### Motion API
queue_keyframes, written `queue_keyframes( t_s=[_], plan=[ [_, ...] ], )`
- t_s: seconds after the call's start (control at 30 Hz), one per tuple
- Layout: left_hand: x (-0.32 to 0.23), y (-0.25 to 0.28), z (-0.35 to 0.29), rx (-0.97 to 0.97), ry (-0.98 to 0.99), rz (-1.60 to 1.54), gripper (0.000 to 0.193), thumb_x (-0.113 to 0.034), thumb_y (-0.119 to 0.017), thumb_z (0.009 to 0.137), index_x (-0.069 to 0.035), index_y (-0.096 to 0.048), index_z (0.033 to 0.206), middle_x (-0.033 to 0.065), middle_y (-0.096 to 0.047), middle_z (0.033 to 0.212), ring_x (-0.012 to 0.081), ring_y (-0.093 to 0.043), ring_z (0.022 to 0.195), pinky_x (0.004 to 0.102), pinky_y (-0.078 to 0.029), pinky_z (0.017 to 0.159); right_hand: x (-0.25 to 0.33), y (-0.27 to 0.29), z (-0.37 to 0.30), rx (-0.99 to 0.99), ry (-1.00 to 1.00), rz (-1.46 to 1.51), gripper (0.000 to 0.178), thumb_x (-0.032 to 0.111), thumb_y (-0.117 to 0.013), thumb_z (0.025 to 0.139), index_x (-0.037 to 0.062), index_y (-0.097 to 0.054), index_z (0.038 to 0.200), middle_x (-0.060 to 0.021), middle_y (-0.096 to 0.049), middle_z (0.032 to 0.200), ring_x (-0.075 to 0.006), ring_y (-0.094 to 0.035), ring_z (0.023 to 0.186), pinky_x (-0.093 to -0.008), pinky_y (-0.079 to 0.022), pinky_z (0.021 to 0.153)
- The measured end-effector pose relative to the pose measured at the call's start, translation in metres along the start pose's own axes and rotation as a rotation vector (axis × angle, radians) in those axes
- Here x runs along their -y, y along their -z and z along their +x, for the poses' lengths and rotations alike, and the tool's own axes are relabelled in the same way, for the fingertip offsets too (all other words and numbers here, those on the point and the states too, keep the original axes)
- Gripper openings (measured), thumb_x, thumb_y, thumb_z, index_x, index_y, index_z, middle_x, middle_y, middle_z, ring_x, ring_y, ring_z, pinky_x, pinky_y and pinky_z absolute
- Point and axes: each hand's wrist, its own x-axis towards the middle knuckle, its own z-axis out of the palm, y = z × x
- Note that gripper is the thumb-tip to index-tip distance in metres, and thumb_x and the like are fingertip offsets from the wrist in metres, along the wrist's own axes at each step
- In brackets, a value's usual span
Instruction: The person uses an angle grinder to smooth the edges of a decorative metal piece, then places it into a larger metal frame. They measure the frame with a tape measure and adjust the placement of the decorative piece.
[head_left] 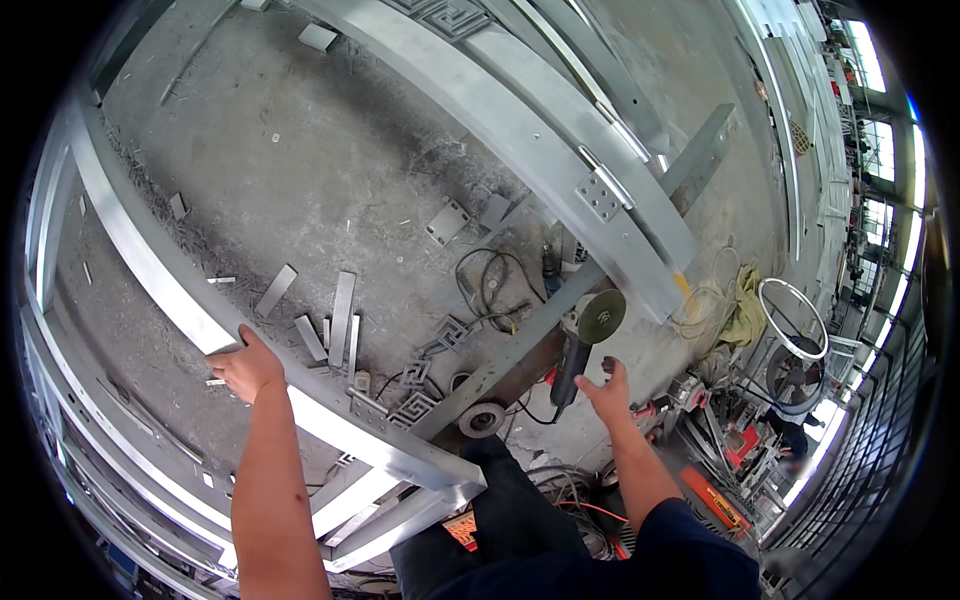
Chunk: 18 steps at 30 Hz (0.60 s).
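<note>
Grey, dusty concrete floor (330,170) underlies everything. Near metal frame (150,270), silvery, runs from upper left to lower centre, its rails bent by the lens. Far metal frame (470,105) spans the top of the view and slopes down to the right, with a perforated hinge plate (600,197) near that end. A flat steel crossbar (518,348) passes below the far frame and reaches the near frame's corner. A round fan (793,378) stands at right; a crumpled yellow cloth (743,305) lies near it. Angle grinder (572,372), dark-bodied, sits just beside the crossbar, in front of the person, its greenish disc (602,317) facing up. Left hand (250,368): grip clasps the near frame's rail, fingers bent over its edge. Right hand (607,393): grip spread, fingers slightly curled, holding nothing, just beside the grinder's handle. A black cable (487,285) loops on the floor. Smaller items: a round abrasive wheel (482,420) near the crossbar's lower end; loose metal strips (342,305) scattered between the frames.
</note>
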Motion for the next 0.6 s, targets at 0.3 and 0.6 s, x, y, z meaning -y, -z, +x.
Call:
queue_keyframes(
  t_s=[0.3,0.6],
  plan=[
    [0.002,0.004,-0.002,0.002,-0.004,-0.024,0.095,-0.053,-0.055,0.099,0.011,-0.013,0.155,0.0287,-0.04,0.147,0.0435,-0.051,0.131,0.0496,-0.052,0.101,0.171,0.021,0.023,-0.215,0.707,0.218,0.036,0.009,-0.076,0.083,0.0,-0.06,0.114,-0.0119,-0.061,0.11,-0.0233,-0.061,0.099,-0.0358,-0.05,0.087],
    [0.006,-0.006,0.0,-0.05,-0.01,-0.087,0.095,-0.052,-0.059,0.097,0.01,-0.016,0.156,0.0307,-0.039,0.151,0.0431,-0.049,0.134,0.05,-0.046,0.108,0.427,-0.064,0.258,0.303,0.274,1.042,0.057,0.03,-0.073,0.093,-0.0001,-0.052,0.137,-0.0127,-0.06,0.124,-0.0223,-0.067,0.081,-0.0349,-0.054,0.064]
  ],
)
